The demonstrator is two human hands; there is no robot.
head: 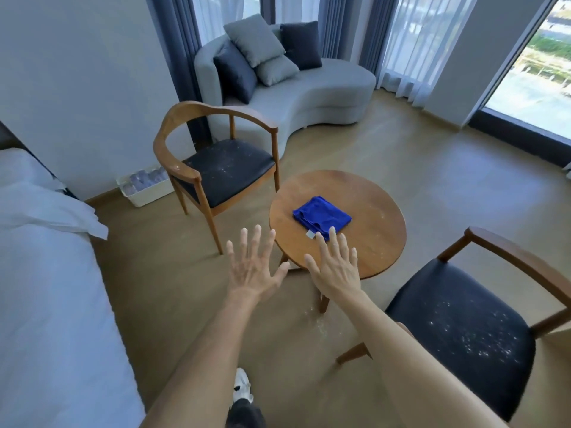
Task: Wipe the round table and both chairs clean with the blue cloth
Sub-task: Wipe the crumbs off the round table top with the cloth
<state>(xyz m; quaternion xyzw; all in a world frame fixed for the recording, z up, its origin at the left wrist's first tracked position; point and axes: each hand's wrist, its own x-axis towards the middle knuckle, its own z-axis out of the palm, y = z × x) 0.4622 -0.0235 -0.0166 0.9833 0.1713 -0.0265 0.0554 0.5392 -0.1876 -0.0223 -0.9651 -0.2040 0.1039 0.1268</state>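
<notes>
Two chairs flank both outstretched hands: the far chair (216,162) beyond the left hand (251,267), the near chair (469,329) right of the right hand (335,270), both dark seats flecked with pale crumbs. Between them, under and ahead of the right hand, stands the round table (377,242), dusty too. Neither hand holds anything; all fingers are spread straight, palms down. Just past the right fingertips (332,231) lies the blue cloth (321,216), folded into a flat, near-square pad on the tabletop, corners pointing toward and away from the hands, no clear long axis, a small white tag at its near corner. It looks soft, light and limp, so pinching one layer would likely unfold it; cupping the whole pad from above seems safer.
</notes>
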